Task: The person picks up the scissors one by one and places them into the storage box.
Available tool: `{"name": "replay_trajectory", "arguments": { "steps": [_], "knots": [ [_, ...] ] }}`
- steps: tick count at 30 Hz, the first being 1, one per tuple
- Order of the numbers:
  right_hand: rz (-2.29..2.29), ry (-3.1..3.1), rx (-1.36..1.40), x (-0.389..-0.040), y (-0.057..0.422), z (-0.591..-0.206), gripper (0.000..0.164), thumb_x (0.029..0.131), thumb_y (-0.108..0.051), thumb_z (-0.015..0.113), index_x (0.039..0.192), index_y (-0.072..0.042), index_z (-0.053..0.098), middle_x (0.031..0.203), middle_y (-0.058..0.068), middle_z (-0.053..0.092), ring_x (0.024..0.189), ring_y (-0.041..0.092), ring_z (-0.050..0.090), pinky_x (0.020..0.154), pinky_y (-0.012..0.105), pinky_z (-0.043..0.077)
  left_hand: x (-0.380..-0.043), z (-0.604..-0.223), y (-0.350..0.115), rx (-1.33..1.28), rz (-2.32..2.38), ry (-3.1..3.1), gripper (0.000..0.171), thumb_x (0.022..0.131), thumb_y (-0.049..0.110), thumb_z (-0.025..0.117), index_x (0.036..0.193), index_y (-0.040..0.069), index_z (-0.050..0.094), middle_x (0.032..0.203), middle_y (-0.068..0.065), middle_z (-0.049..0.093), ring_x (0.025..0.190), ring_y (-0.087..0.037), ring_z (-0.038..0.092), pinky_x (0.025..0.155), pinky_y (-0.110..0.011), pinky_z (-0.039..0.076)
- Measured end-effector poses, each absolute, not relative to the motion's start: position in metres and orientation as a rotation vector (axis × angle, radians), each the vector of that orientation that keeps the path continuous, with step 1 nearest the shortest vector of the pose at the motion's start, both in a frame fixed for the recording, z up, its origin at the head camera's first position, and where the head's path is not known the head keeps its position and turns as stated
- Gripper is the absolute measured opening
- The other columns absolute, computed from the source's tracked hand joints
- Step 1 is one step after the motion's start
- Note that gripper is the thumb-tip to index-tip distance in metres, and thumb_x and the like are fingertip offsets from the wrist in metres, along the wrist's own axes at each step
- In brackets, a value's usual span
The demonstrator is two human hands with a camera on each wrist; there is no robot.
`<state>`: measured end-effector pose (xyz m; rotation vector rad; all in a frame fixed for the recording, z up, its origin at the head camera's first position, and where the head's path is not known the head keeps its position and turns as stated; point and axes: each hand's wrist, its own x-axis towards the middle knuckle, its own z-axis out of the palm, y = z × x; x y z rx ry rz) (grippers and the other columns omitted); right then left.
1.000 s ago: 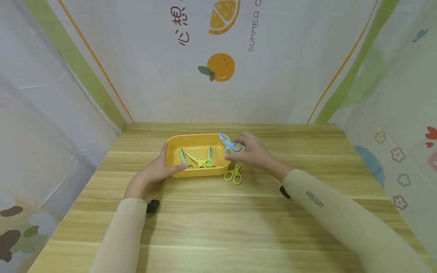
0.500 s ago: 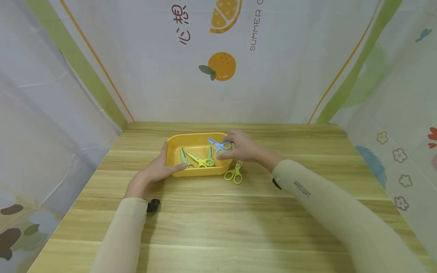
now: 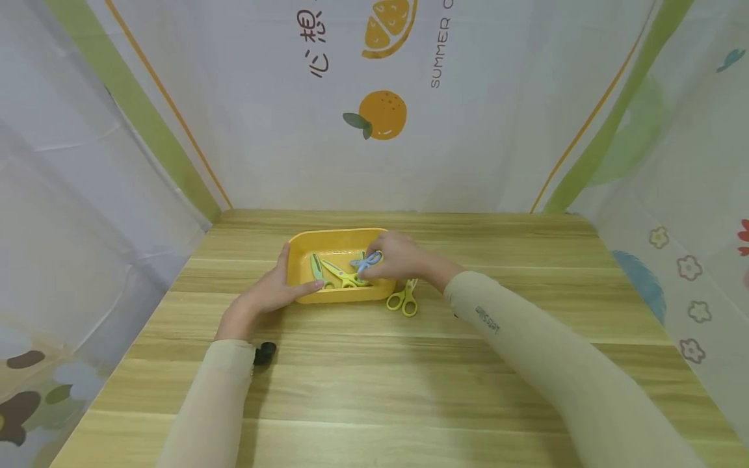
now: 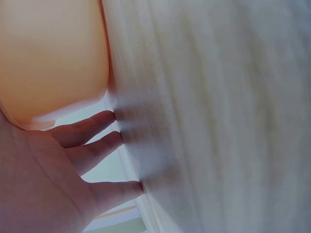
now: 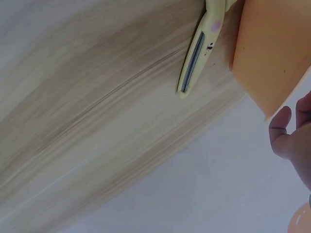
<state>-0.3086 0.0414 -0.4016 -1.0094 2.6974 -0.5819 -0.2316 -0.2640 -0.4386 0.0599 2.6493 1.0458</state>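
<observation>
A yellow plastic box (image 3: pixel 345 296) stands on the table. My left hand (image 3: pixel 267 290) holds its left end, thumb over the front rim; in the left wrist view several fingers (image 4: pixel 95 150) reach down to the tabletop outside the wall. Inside the box, my right hand (image 3: pixel 402 255) pinches blue scissors (image 3: pixel 364 263) by the handles, low over the others. Yellow scissors (image 3: pixel 341 275) and green scissors (image 3: pixel 316 266) lie in there; another green pair is mostly hidden. The right wrist view shows part of my right hand (image 5: pixel 297 141) above the box rim, its grip out of sight.
Yellow-green scissors (image 3: pixel 404 300) lie on the wooden table (image 3: pixel 351 383), just outside the box's front right corner. A printed white curtain (image 3: pixel 480 130) hangs behind the table's back edge, with more cloth at both sides.
My right hand has carried the blue scissors left and down, from above the box's right rim into the box. The left hand keeps its place.
</observation>
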Motion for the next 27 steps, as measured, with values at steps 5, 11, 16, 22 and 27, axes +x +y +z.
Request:
{"name": "replay_trajectory", "arguments": {
  "steps": [5,11,16,22,27],
  "knots": [
    [-0.528,2.708,-0.992,-0.307,0.042,-0.4,0.063,0.096,-0.055,0.07,0.141,-0.011,0.067,0.139,0.011,0.056,0.132,0.029,0.052,0.117,0.056,0.037,-0.232,-0.438,-0.262,0.058,1.052,2.651,0.138,0.088,0.082,0.066,0.165,0.023,-0.032,0.177,-0.031,0.003,0.161,-0.055,0.019,0.129,-0.071,0.02],
    [-0.55,2.732,-0.943,-0.307,0.047,-0.397,0.062,0.102,-0.052,0.065,0.148,-0.011,0.061,0.158,0.017,0.046,0.152,0.037,0.041,0.129,0.063,0.027,-0.232,-0.437,-0.262,0.047,1.031,2.658,0.138,0.089,0.081,0.065,0.165,0.02,-0.031,0.176,-0.032,0.002,0.161,-0.056,0.018,0.129,-0.07,0.019],
    [-0.571,2.736,-0.926,-0.307,0.052,-0.397,0.059,0.103,-0.05,0.065,0.147,-0.011,0.061,0.16,0.017,0.045,0.155,0.038,0.038,0.13,0.063,0.025,-0.232,-0.437,-0.262,0.039,1.017,2.658,0.138,0.088,0.082,0.065,0.165,0.021,-0.033,0.176,-0.032,0.001,0.161,-0.056,0.016,0.129,-0.071,0.018],
    [-0.598,2.737,-0.936,-0.307,0.056,-0.399,0.059,0.102,-0.05,0.065,0.145,-0.009,0.063,0.15,0.015,0.051,0.142,0.036,0.049,0.125,0.063,0.033,-0.231,-0.438,-0.263,0.032,1.025,2.647,0.138,0.088,0.082,0.065,0.164,0.022,-0.034,0.176,-0.031,-0.001,0.162,-0.056,0.014,0.13,-0.071,0.017],
    [-0.616,2.752,-0.928,-0.309,0.061,-0.4,0.059,0.103,-0.048,0.066,0.145,-0.008,0.062,0.151,0.017,0.052,0.138,0.037,0.053,0.122,0.063,0.038,-0.231,-0.438,-0.263,0.039,1.028,2.642,0.137,0.089,0.082,0.064,0.163,0.024,-0.035,0.177,-0.03,-0.003,0.162,-0.056,0.013,0.13,-0.071,0.016]
  ]
}}
